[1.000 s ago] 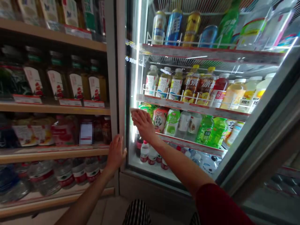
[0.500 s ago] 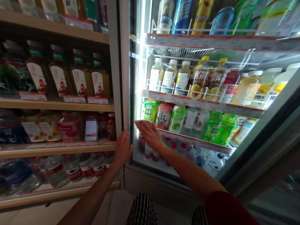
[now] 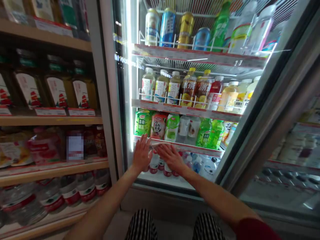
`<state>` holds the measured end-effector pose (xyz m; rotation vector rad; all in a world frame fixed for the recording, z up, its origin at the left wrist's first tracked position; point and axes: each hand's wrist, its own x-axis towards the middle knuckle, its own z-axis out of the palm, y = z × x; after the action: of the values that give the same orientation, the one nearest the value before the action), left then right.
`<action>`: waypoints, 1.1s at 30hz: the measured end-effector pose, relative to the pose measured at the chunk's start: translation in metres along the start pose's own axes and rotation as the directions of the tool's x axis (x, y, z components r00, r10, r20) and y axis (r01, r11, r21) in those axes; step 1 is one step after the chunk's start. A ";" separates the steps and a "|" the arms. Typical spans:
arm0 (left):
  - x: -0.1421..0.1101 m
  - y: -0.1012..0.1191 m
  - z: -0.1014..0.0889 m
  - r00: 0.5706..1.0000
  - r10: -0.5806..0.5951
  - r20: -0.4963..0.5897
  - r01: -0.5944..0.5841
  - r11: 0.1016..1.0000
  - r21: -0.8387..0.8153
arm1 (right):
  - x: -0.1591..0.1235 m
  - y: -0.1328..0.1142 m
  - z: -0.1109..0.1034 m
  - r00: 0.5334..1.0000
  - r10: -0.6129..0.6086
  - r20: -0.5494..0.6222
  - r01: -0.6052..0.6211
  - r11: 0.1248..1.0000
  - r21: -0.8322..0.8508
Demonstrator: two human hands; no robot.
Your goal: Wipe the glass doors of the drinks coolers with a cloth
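Observation:
Flat against the glass door (image 3: 125,133) of a lit drinks fridge rests my left hand (image 3: 142,152), its fingers pointing up, slightly apart and holding nothing. Beside it, a little to the right, my right hand (image 3: 171,156) is laid flat with its fingers pointing up and left. A thin pale cloth (image 3: 156,144) shows at the right fingertips, pressed under the hand; most of it is hidden. Just behind the glass, above the hands, stand a green carton (image 3: 143,122), a red carton (image 3: 158,126) and a green-and-white carton (image 3: 172,128).
Bottled teas (image 3: 174,87) and cans (image 3: 168,28) fill the upper fridge shelves. Left is an open wooden shelf (image 3: 55,120) with bottles. A metal door frame (image 3: 260,110) slants on the right, with another glass-fronted cabinet (image 3: 295,160) beyond it.
My left hand has moved from the frame at the fridge's left edge onto the glass. My right hand has slid right and down across the glass with the cloth. The view has shifted right.

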<state>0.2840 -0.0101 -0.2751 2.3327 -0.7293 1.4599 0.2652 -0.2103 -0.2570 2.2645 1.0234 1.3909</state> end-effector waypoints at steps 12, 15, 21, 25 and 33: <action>0.030 0.072 0.026 0.990 0.140 -0.010 -0.140 0.990 -0.033 | -0.069 0.049 -0.035 0.998 0.064 0.007 -0.064 0.996 -0.069; 0.034 0.086 0.033 0.987 0.160 -0.008 -0.160 0.987 -0.031 | -0.082 0.065 -0.042 0.997 0.079 -0.024 -0.080 0.994 -0.072; 0.044 0.112 0.041 0.983 0.185 0.016 -0.184 0.982 -0.040 | -0.098 0.088 -0.056 0.942 0.310 -0.132 -0.321 0.944 -0.076; 0.048 0.123 0.042 0.974 0.222 0.045 -0.220 0.975 -0.045 | -0.125 0.091 -0.061 0.983 0.183 -0.022 -0.184 0.981 -0.063; 0.054 0.135 0.043 0.970 0.241 0.023 -0.239 0.969 -0.063 | -0.173 0.109 -0.075 0.816 0.499 -0.293 -0.551 0.825 -0.128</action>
<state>0.2601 -0.1572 -0.2484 2.2896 -1.0815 1.4772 0.1980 -0.4164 -0.2711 2.3505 0.2651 1.9357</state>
